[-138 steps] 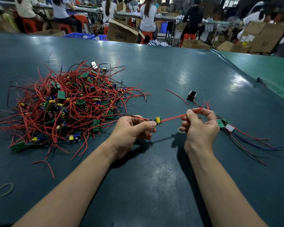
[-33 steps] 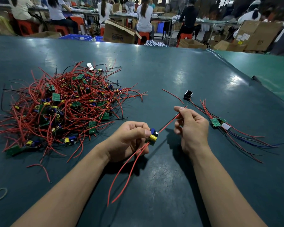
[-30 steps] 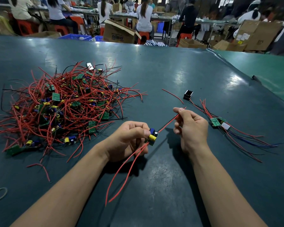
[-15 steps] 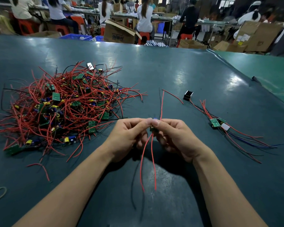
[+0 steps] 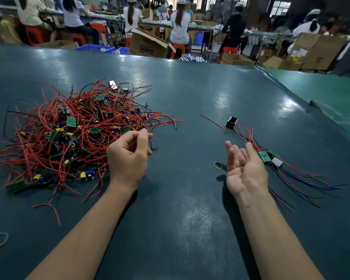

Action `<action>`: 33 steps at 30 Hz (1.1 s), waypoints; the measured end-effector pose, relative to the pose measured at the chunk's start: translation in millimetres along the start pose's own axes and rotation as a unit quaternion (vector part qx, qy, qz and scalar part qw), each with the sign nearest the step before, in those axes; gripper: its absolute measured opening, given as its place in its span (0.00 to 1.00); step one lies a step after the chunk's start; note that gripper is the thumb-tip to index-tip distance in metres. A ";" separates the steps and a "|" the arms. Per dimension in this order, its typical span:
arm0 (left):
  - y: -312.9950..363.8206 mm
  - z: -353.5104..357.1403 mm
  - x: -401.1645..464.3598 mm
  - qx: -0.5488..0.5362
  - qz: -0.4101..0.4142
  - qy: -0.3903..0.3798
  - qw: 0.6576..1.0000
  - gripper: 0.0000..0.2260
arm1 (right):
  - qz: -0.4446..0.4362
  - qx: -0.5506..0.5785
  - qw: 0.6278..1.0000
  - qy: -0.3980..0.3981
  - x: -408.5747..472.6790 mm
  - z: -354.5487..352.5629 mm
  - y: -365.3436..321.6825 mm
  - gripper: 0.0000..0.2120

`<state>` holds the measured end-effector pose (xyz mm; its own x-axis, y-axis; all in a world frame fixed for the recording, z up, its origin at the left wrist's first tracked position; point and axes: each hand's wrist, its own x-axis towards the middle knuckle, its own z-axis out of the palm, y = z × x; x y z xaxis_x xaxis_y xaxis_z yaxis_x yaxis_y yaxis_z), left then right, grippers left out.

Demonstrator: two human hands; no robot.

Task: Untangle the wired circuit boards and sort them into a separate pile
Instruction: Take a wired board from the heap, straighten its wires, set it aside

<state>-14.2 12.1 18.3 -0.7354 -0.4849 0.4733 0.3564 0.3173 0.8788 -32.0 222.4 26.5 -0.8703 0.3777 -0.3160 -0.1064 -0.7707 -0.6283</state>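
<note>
My right hand is released, palm up and fingers spread, right of centre, just beside the small sorted pile of green boards. My left hand is loosely curled with nothing visible in it, at the edge of the big tangle on the left. A rubber band lies on the table between my hands. Half a second ago both hands pinched one board together at the centre; now they are apart.

My tangled pile mixes red wires, green boards and yellow and blue parts on a dark teal counter; the small pile adds blue and black wires.
</note>
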 end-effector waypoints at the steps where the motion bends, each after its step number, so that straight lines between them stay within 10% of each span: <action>1: 0.8 -2.9 -0.8 0.066 0.066 0.013 0.996 0.10 | -0.002 -0.019 1.000 -0.003 -0.2 0.0 1.2 0.14; 6: -0.7 -21.4 5.4 0.283 0.256 0.141 0.913 0.06 | -0.035 -0.092 0.995 -0.003 2.3 1.8 4.6 0.08; 12: -18.7 -44.5 21.4 0.486 -0.037 0.080 0.869 0.16 | -0.034 -0.135 0.989 -0.040 1.8 1.2 7.1 0.06; 24: -20.7 -23.0 23.4 0.488 0.094 -0.009 0.868 0.12 | -0.042 -0.219 0.970 -0.101 -3.4 3.1 9.1 0.05; 33: -28.2 -16.3 24.2 0.541 0.041 -0.047 0.839 0.15 | -0.042 -0.246 0.961 -0.117 -7.1 2.9 8.0 0.06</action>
<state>-32.6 -21.8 5.9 -0.7943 -0.3742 0.4785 -0.2851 0.9252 0.2503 -28.2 212.1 25.8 -0.9594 0.2568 -0.1169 0.0097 -0.3844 -0.9231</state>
